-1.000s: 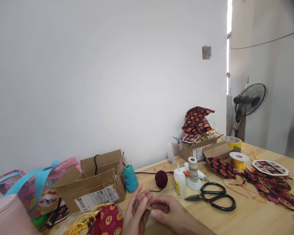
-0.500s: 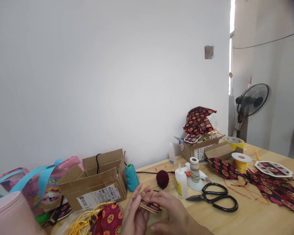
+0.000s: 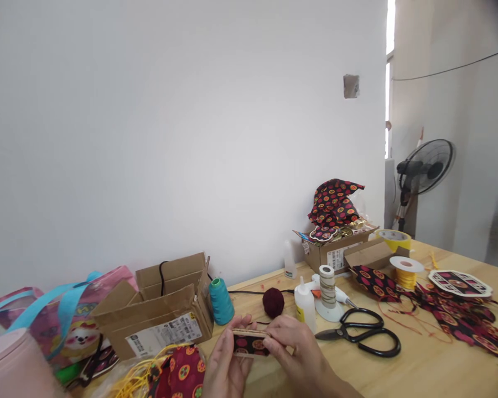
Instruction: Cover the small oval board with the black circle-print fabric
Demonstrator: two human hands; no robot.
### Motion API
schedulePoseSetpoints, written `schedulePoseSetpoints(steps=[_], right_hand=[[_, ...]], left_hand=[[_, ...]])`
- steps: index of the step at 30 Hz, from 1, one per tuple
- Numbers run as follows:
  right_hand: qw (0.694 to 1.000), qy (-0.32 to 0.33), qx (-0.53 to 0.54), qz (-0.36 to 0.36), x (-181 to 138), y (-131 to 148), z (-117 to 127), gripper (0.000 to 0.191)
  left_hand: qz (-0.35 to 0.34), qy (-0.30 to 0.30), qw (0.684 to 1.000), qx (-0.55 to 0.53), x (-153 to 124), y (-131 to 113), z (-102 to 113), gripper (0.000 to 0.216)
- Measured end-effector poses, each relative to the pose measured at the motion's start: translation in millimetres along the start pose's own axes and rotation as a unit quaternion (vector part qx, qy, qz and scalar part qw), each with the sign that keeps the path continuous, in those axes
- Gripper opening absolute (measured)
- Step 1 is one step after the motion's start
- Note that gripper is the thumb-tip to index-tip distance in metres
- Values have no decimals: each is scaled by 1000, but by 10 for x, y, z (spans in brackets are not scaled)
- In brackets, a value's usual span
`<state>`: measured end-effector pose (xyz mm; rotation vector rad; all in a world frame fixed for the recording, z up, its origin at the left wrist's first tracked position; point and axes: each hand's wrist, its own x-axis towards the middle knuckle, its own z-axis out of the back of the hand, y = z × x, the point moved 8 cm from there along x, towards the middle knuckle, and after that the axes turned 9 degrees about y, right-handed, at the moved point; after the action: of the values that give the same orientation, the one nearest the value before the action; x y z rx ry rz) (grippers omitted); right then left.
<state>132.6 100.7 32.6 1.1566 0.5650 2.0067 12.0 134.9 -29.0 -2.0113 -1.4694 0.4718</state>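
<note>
Bare wood of the light wooden table [image 3: 423, 370] shows to the right of my right hand [image 3: 299, 354], running out in front of the black-handled metal scissors [image 3: 363, 331], which lie flat with their blades pointing towards my hands. To the left, things are tight. A crumpled red cloth with orange dots [image 3: 185, 373] lies just beside my left hand [image 3: 224, 367], with a tangle of yellow cord [image 3: 136, 378] next to it. Beyond those stands an open brown cardboard box [image 3: 161, 318] with a white label on its side.

Behind my hands, a glossy teal cone of thread [image 3: 221, 301], a fuzzy maroon ball of yarn [image 3: 273, 302] and a white plastic glue bottle with a yellow label [image 3: 304, 305] stand in a loose row, close but not touching me.

Both hands are closed on a small, flat, rectangular cloth-covered strip [image 3: 249, 344], held up off the table between them, low in the middle of the view. My left fingers grip its left end from behind. My right thumb and fingertips pinch its right end and top edge. It stands on its long edge, roughly level, its broad face towards me. That face is dark cloth printed with red and orange dots, and a pale, thin border like card or wood runs along the top and bottom edges.
</note>
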Motion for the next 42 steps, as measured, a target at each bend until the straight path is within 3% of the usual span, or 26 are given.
schedulePoseSetpoints(steps=[5, 10, 18, 25, 31, 36, 42], right_hand=[[998, -2, 52, -31, 21, -118, -44, 40], [991, 1, 121, -54, 39, -205, -81, 34], [978, -28, 189, -86, 44, -375, -72, 45], [971, -6, 220, -95, 13, -347, -158, 35], [951, -8, 290, -111, 42, -427, -147, 42], [932, 1, 337, -137, 44, -478, -206, 42], [931, 8, 336, -141, 30, -462, -230, 45]], left_hand=[[-3, -14, 1000, 25, -2, -41, 55, 24], [2, -58, 996, 74, -23, -58, 80, 27], [12, -24, 998, 64, -16, -22, -23, 25], [15, -27, 991, 127, -24, -26, -5, 23], [33, -38, 988, 145, 10, 128, 29, 27], [31, 1, 978, 206, 51, 178, 42, 28], [45, 28, 966, 253, 65, 150, 24, 31]])
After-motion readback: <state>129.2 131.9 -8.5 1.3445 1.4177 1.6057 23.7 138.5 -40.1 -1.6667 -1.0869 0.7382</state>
